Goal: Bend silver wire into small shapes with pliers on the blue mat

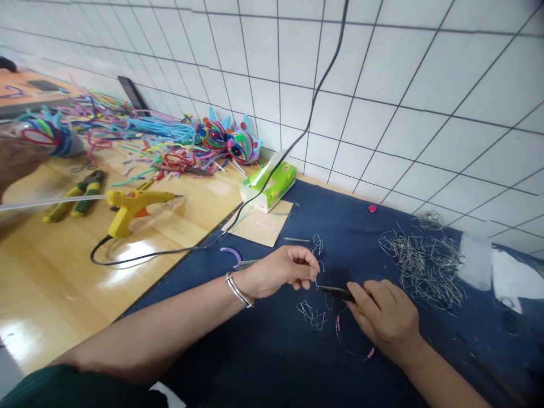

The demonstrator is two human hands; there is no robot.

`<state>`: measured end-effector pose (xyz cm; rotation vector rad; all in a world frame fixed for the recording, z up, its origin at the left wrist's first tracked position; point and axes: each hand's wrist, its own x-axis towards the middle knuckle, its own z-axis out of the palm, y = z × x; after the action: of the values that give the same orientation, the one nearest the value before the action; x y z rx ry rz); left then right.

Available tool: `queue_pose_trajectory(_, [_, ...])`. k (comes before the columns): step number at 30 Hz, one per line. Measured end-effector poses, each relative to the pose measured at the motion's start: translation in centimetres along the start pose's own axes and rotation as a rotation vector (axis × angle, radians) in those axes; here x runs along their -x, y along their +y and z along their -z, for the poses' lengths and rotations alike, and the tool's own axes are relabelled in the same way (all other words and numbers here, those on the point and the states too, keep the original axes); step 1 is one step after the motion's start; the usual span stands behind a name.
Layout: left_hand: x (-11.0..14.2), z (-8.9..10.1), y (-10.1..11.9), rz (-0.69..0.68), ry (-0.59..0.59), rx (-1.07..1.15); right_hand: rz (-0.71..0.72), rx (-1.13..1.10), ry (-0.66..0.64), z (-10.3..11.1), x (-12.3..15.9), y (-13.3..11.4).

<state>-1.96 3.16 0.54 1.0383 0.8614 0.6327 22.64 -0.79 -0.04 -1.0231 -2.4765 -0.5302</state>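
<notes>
My left hand (291, 267), with a silver bangle on its wrist, is closed in a pinch on a thin piece of wire (317, 285). From the right, my right hand (386, 317) is wrapped round a pair of pliers (335, 292). Their dark jaws point at the wire just below my left fingertips; whether they touch it I cannot tell. Below the pliers lies a thin wire hoop (339, 337) with pink bits on it. Several bent wire pieces (312, 315) lie on the dark blue cloth (255, 351) near my left hand.
A large tangle of bent wires (425, 272) lies to the right. A green tissue pack (276, 190) stands by the wall, crossed by a black cable (312, 107). Leftward are a yellow glue gun (136, 205), green-yellow pliers (87, 192), colourful pipe cleaners (148, 127) and another person's hand (17, 161).
</notes>
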Motion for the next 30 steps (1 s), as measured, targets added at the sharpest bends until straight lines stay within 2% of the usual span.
queue_pose_trajectory(12, [0.0,-0.1,0.0,-0.011,0.003,-0.022,0.014,-0.001,-0.004,0.0,0.0,-0.1])
queue_pose_trajectory(19, [0.0,-0.2,-0.1,-0.063,0.039,-0.074,0.028,-0.011,-0.023,0.3,-0.2,-0.1])
queue_pose_trajectory(26, [0.3,-0.7,0.3,-0.201,0.084,-0.237,-0.022,-0.079,-0.112,-0.1,-0.2,-0.2])
queue_pose_trajectory(30, [0.9,-1.1,0.9,-0.343,0.108,-0.499,-0.095,-0.168,-0.188,-0.3,-0.3,-0.4])
